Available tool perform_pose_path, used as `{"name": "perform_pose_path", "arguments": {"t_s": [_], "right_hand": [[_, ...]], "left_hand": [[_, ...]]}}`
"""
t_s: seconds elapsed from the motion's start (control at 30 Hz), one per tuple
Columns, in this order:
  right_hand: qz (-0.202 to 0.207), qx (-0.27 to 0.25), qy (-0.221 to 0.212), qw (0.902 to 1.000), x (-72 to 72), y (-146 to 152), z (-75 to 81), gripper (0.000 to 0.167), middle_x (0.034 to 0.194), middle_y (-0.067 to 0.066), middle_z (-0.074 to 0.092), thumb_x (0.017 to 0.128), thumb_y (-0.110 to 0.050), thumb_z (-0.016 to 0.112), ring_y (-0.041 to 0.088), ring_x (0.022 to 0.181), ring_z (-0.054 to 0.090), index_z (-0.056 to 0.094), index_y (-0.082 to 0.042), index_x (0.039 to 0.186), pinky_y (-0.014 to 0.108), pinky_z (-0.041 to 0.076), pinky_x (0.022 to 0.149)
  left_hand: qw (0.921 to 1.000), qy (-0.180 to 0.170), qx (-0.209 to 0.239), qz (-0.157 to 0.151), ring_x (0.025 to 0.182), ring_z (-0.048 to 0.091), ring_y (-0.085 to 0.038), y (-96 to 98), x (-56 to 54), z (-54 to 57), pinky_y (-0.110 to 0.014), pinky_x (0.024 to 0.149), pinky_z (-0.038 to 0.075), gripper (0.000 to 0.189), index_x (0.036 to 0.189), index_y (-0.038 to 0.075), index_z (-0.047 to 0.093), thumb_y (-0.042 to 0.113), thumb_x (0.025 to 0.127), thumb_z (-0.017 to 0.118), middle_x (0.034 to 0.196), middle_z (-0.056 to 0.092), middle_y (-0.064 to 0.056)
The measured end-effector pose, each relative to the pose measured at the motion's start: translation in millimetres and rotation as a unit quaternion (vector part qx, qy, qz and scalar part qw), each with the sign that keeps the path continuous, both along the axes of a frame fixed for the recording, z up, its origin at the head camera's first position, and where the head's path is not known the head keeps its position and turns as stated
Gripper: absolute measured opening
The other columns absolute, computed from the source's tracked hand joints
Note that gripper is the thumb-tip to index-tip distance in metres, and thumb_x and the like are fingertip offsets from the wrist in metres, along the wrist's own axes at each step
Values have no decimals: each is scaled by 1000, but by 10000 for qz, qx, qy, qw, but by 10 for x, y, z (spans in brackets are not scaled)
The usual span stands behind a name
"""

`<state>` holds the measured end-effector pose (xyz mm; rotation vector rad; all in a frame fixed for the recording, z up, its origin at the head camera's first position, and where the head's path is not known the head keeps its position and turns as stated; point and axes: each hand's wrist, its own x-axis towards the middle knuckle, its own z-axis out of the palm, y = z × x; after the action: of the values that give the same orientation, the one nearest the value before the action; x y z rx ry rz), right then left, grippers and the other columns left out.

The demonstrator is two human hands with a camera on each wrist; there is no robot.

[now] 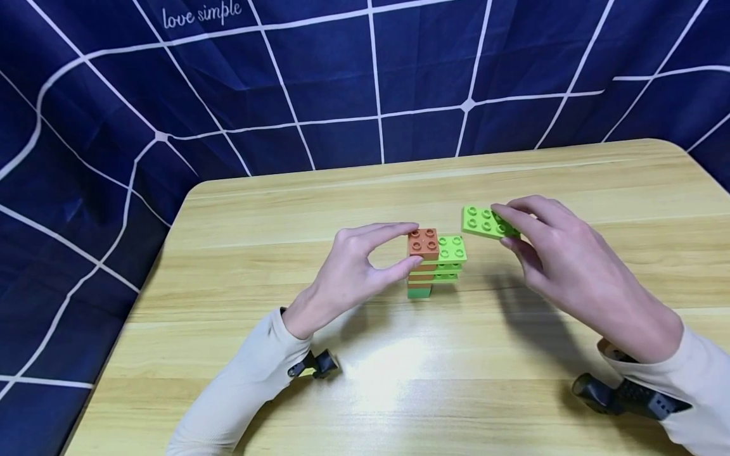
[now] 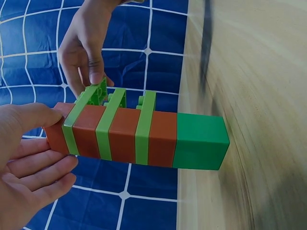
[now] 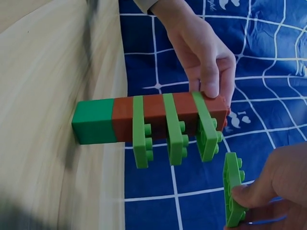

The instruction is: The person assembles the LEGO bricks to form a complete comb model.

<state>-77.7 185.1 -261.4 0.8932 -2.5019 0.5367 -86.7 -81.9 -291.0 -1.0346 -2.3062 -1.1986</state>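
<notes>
A tower of toy building bricks (image 2: 125, 132) stands upright on the table, with a dark green brick (image 3: 96, 120) at its base. Above it, brown bricks alternate with flat light green plates (image 3: 168, 139) that stick out to one side. My left hand (image 1: 359, 259) pinches the brown top brick (image 1: 423, 242) between thumb and fingers. To the right of the tower and a little above it, my right hand (image 1: 561, 259) pinches a loose light green studded plate (image 1: 481, 223) by its right end. That plate is apart from the tower in the right wrist view.
The pale wooden table (image 1: 256, 221) carries the tower, and its rounded back edge meets a dark blue curtain (image 1: 325, 69) with white lines. A wrist camera (image 1: 315, 365) sits on the left sleeve, and another camera (image 1: 627, 396) on the right.
</notes>
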Motion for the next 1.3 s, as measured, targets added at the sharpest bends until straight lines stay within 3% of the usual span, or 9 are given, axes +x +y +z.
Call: {"name": "perform_pose_path", "arguments": {"t_s": [0.4,1.3], "right_hand": [[437,-167,166,9988,-3,-93,69,50,107,17,62,71,13,75,30,90,60,63,5,119,45,53,72],[848,-104,91,9963,-94,-235,132,56,111,17,60,71,14,74,31,94,60,63,-1,123,48,56,70]], "left_hand": [[10000,40,59,27,102,68,-25,13,-32,-8,-20,95,49,37,113,-5,68,12,82,77,109,70,-16],[9997,-189,145,45,103,67,-20,37,-107,27,-19,94,49,37,115,-4,67,12,82,76,110,70,-15]]}}
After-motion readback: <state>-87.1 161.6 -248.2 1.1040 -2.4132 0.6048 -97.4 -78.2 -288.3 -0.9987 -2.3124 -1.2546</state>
